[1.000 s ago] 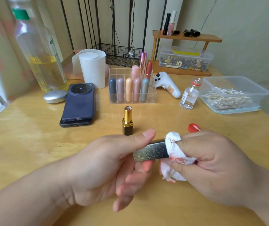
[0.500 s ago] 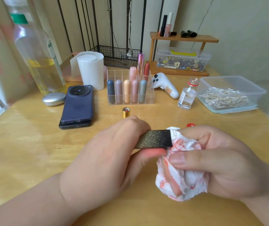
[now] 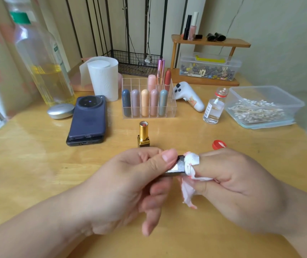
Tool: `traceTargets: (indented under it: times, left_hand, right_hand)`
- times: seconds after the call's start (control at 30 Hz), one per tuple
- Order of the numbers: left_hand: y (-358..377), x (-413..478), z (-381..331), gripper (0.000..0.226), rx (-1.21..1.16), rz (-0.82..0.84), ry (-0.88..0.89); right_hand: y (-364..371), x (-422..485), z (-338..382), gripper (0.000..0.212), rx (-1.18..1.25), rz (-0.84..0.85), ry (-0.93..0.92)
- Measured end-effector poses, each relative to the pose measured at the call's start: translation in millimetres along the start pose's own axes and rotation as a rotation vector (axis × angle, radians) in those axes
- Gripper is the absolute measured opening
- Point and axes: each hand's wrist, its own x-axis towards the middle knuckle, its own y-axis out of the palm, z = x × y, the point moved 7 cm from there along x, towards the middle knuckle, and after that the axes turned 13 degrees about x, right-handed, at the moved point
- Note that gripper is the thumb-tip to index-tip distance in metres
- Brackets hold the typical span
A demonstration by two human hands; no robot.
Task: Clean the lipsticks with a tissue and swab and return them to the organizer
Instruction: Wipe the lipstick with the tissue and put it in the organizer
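Left hand (image 3: 126,183) pinches lipstick cap (image 3: 176,168) by its sides: likely light, rigid, slick. Right hand (image 3: 238,183) grips soft tissue (image 3: 191,162) against its end.

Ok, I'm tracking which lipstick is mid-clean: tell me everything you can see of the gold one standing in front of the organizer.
The gold lipstick stands upright and uncapped on the wooden table, apart from the clear organizer behind it and just beyond the left hand. It looks like shiny metal: a round tube on a wider, squarish base. A reddish stick sits low inside the open top. Only the table touches it.
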Motion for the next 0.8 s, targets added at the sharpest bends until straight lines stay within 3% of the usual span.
traceTargets:
  times: [0.07, 0.17, 0.27, 0.3, 0.33, 0.43, 0.47, 0.5, 0.57, 0.63, 0.67, 0.73, 0.8]
  left_hand:
    - [-4, 3, -2, 0.034, 0.082, -0.108, 0.074]
    - [-9, 0, -4, 0.027, 0.322, -0.2, 0.203]
    - [-10, -17, -32, 0.029, 0.878, -0.401, 0.392]
    - [-6, -13, -43, 0.032, 1.057, -0.442, 0.372]
    - [-8, 2, -49, 0.036, 1.167, -0.475, 0.224]
    - [-22, 12, -25, 0.046, 1.018, -0.311, -0.176]
    - [-22, 22, -23, 0.043, 1.066, -0.24, -0.259]
    - [-29, 20, -16, 0.038, 1.128, -0.223, -0.207]
    - [-20, 13, -22, 0.038, 1.13, -0.343, 0.028]
    - [-10, 0, -32, 0.036, 0.982, -0.315, 0.338]
    - [-11, -7, -25, 0.035, 0.781, -0.226, 0.348]
    - [-16, -6, -2, 0.039, 0.427, -0.111, 0.178]
    - [-11, -1, 4, 0.046, 0.234, -0.079, -0.003]
  right_hand:
    - [2, -3, -5, 0.032, 0.143, -0.002, 0.087]
    - [7, -6, -11, 0.03, 0.549, -0.023, 0.247]
    - [15, -3, -10, 0.024, 0.853, 0.036, 0.302]
    - [18, -2, -7, 0.019, 0.964, 0.054, 0.302]
    - [19, -1, -5, 0.015, 1.076, 0.051, 0.304]
    - [16, 0, -4, 0.011, 1.225, 0.003, 0.303]
    - [14, -1, -4, 0.012, 1.206, 0.007, 0.291]
    - [11, -2, -4, 0.012, 1.145, 0.013, 0.271]
    - [5, -3, -5, 0.018, 0.948, -0.007, 0.231]
    - [-1, -4, -9, 0.025, 0.747, -0.078, 0.203]
    - [-3, -5, -10, 0.026, 0.652, -0.114, 0.19]
    - [-4, -4, -7, 0.028, 0.476, -0.135, 0.142]
    - [-2, -1, -3, 0.027, 0.326, -0.096, 0.077]
